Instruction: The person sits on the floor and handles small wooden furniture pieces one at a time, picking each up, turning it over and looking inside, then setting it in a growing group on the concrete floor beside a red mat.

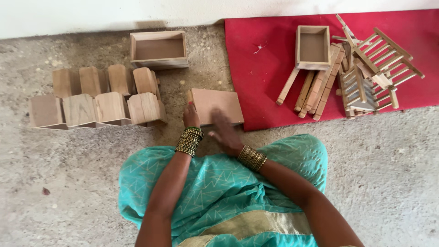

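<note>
We are looking down at a rough, speckled concrete floor, with a pale wall running along the top edge. A red mat covers the floor at upper right. On it sit a small open wooden box, a bundle of loose wooden slats and a heap of slatted wooden frames. Over on the left we see two rows of small wooden boxes turned on their sides, and behind them another open wooden tray.

Right in front of us lies an overturned wooden box, flat base up, partly on the bare floor and touching the mat's edge. Our left hand rests at the box's near left corner, fingers closed against its side, gripping the edge. Our right hand is open, palm down, blurred, lying over the near edge of the box's base. Gold bangles ring both wrists, and a teal patterned garment drapes our lap below.
</note>
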`<state>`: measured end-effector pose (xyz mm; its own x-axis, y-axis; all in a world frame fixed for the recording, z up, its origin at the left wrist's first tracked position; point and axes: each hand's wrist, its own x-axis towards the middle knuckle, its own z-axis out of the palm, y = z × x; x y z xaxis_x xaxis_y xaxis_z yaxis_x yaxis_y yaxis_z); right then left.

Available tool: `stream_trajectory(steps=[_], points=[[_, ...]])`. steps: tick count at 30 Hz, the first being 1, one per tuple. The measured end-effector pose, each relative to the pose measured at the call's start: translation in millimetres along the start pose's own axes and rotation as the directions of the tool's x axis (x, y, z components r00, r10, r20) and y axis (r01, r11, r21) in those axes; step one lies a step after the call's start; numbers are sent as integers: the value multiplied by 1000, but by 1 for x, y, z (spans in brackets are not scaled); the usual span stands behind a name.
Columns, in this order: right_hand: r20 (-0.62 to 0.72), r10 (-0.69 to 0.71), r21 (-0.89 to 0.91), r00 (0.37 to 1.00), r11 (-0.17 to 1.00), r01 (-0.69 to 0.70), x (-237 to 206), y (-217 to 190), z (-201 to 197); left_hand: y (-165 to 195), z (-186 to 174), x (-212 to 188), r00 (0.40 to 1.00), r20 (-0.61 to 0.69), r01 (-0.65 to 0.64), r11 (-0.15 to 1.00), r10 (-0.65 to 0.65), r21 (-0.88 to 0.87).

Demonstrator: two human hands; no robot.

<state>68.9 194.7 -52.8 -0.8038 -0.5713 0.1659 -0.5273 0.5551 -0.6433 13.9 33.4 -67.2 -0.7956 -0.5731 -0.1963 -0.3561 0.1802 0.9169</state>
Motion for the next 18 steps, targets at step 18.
stream_trajectory(steps=[18], points=[[-158, -80, -29, 984, 997, 76, 1, -7, 4, -1, 8, -11, 978, -10, -210, 975, 210, -78]])
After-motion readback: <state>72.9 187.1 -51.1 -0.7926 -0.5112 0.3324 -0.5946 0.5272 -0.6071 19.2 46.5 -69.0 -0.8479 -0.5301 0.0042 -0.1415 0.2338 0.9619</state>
